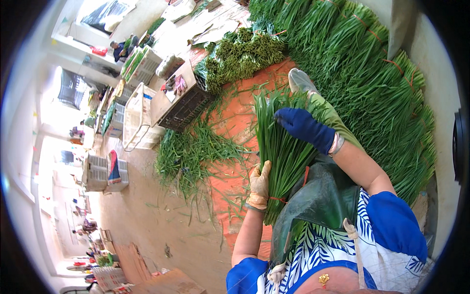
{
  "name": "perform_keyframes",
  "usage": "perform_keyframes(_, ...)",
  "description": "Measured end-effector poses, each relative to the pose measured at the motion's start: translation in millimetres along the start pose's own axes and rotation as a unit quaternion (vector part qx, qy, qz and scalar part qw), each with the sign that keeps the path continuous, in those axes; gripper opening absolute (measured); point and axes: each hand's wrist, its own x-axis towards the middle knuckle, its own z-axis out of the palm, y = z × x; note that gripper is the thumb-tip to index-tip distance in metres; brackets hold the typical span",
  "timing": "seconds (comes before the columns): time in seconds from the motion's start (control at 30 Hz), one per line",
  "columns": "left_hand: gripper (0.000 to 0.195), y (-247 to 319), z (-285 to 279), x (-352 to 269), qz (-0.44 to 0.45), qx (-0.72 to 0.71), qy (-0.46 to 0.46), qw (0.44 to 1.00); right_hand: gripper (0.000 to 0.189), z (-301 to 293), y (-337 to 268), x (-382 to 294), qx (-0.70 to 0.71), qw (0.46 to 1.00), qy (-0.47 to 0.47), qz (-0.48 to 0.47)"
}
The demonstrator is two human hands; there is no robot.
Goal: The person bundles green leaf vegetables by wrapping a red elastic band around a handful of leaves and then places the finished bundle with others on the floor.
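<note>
A bunch of long green leaves [288, 165], likely garlic chives, rests across my lap against a dark green waterproof apron [323, 198]. My left hand [260, 183], in a peach-coloured glove, grips its left side just above a red tie [278, 199]. Below the tie the stems show paler green. My right hand [303, 126], in a dark blue glove, lies over the upper right part of the leaves with its fingers together. Its thumb and palm are hidden, so its hold on the leaves is unclear. A second red strip [306, 175] shows beside the apron.
Tied leaf bundles [360, 81] are heaped along the right wall. Bundles of budded stalks [242, 55] lie ahead. Loose leaves [198, 154] litter the orange sheet [235, 128]. Left of them stand a crate with a board [183, 99] and a white basket [139, 117]. Farther off, a person [119, 49] sits.
</note>
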Motion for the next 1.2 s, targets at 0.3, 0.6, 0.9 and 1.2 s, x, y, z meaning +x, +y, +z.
perform_keyframes(0.3, 0.021, 23, 2, -14, 0.009, 0.034, 0.035, 0.999, 0.031, -5, 6, -13, -0.006, 0.997, -0.006, 0.071)
perform_keyframes(0.6, 0.025, 15, -4, -5, 0.042, 0.057, 0.003, 0.998, 0.055, -16, -10, 4, -0.081, 0.991, -0.085, 0.068)
perform_keyframes(0.9, 0.030, 20, 17, -6, 0.022, 0.060, -0.095, 0.993, 0.058, -14, -10, 3, -0.065, 0.996, -0.032, 0.055)
perform_keyframes(1.2, 0.021, 13, 10, -4, -0.022, 0.017, -0.066, 0.997, 0.015, -21, 4, -20, 0.432, 0.872, 0.076, 0.218)
